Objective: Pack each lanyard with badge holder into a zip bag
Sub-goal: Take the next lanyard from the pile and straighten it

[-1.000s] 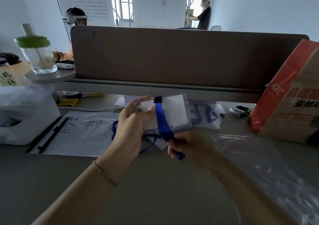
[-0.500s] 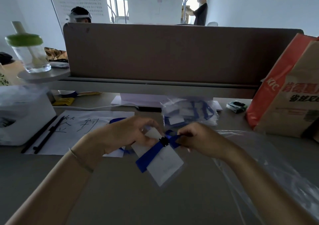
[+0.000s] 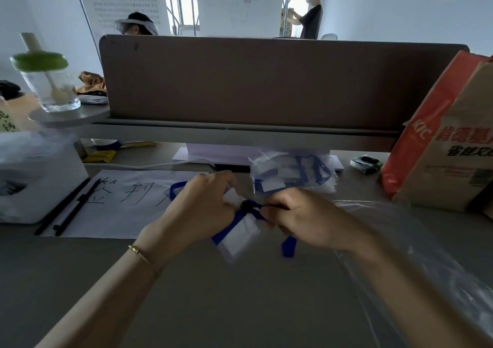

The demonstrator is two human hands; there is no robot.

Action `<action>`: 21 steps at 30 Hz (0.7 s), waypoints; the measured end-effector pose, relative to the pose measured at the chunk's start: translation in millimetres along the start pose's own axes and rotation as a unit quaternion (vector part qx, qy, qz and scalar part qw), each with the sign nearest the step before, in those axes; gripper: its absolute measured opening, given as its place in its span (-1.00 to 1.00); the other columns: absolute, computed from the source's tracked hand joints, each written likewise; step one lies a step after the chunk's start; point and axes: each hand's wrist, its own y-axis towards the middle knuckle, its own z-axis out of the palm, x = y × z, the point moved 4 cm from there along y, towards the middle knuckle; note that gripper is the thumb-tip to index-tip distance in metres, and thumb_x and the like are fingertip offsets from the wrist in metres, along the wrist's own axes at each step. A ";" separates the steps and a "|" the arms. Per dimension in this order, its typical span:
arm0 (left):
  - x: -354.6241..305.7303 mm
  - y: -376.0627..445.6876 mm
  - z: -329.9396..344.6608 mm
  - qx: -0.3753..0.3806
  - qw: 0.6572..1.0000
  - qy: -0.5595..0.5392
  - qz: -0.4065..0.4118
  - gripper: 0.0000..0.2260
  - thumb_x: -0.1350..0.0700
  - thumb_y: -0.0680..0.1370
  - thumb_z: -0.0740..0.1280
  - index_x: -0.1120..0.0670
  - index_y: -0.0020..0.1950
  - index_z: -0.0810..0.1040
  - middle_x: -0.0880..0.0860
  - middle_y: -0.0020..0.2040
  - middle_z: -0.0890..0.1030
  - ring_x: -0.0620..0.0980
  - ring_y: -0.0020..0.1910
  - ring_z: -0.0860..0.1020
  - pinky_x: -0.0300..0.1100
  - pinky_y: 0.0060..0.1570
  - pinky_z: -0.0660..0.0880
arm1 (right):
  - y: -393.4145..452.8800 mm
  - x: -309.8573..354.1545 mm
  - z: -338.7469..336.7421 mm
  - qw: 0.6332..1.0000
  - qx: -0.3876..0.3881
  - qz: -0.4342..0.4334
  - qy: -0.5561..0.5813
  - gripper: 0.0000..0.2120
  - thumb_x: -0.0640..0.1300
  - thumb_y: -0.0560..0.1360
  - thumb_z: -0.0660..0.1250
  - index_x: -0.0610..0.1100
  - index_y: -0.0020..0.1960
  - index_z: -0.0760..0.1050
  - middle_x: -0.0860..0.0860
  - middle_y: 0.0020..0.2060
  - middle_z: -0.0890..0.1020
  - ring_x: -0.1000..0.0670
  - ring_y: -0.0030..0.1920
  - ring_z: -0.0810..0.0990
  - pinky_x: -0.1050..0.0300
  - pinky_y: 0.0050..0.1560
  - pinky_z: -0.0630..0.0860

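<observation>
both hands, left hand [image 3: 198, 208] and right hand [image 3: 301, 216], pinch the blue lanyard [image 3: 254, 210] over its badge holder [image 3: 240, 237].

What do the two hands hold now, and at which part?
Left hand grips the badge holder at its top; right hand pinches the blue lanyard beside the black clip.

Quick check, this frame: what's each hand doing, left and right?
Left hand: fingers curled round the badge holder, holding it.
Right hand: fingers pinching the blue lanyard strap by the clip.
</observation>
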 end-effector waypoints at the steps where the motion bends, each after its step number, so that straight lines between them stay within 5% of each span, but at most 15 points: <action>1: 1.6 1.1 -0.3 -0.023 1.000 -0.017 -0.006 -0.83 0.15 0.53 0.33 -0.05 0.10 0.51 -0.11 -0.11 0.62 -0.14 -0.24 0.61 -0.22 -0.37 0.59 | -0.4 3.2 1.3 1.000 -0.014 -0.007 0.012 -0.64 0.01 0.66 0.20 -0.08 -0.27 0.48 -0.08 -0.41 0.41 -0.05 -0.38 0.36 -0.03 -0.29 0.30; 5: 6.9 4.3 -3.7 -0.121 0.986 -0.108 -0.041 -0.87 0.17 0.52 0.36 -0.06 -0.04 0.51 -0.11 -0.20 0.62 -0.12 -0.27 0.59 -0.10 -0.35 0.58 | -0.9 13.9 5.5 0.995 -0.079 -0.030 0.051 -0.59 0.00 0.68 0.17 -0.01 -0.35 0.38 -0.05 -0.43 0.39 -0.03 -0.39 0.38 -0.14 -0.26 0.42; 12: 9.7 1.3 -17.2 -0.250 0.927 -0.269 -0.074 -0.93 0.23 0.53 0.40 0.11 -0.02 0.57 -0.02 -0.28 0.61 -0.22 -0.39 0.54 -0.38 -0.51 0.41 | -0.4 24.3 39.0 0.991 -0.052 -0.039 0.114 -0.61 -0.02 0.68 0.17 -0.11 -0.30 0.42 -0.08 -0.41 0.42 -0.08 -0.36 0.41 -0.22 -0.22 0.46; 15: 13.8 0.4 -20.9 -0.261 0.895 -0.350 -0.090 -0.94 0.20 0.54 0.40 0.08 -0.03 0.56 0.01 -0.25 0.67 -0.04 -0.29 0.62 -0.11 -0.39 0.55 | 1.1 24.0 58.5 0.991 -0.022 -0.030 0.130 -0.60 -0.01 0.68 0.17 -0.26 -0.23 0.40 -0.10 -0.37 0.44 -0.11 -0.33 0.42 -0.21 -0.18 0.44; 18: 14.2 -1.5 -23.0 -0.250 0.858 -0.433 -0.119 -0.93 0.25 0.56 0.37 0.12 0.02 0.57 -0.08 -0.27 0.68 -0.07 -0.30 0.61 -0.12 -0.36 0.56 | 2.2 21.3 64.1 0.991 -0.015 -0.032 0.131 -0.63 -0.02 0.69 0.15 -0.14 -0.26 0.40 -0.09 -0.37 0.46 -0.18 -0.33 0.42 -0.14 -0.23 0.40; 21: 16.6 -1.0 -26.0 -0.223 0.814 -0.515 -0.150 -0.90 0.28 0.55 0.35 0.12 0.03 0.58 0.03 -0.19 0.67 0.06 -0.18 0.62 -0.09 -0.34 0.59 | 3.3 16.5 62.2 0.990 -0.009 -0.030 0.136 -0.65 -0.06 0.69 0.14 -0.10 -0.24 0.44 -0.06 -0.40 0.48 -0.06 -0.36 0.43 0.02 -0.25 0.40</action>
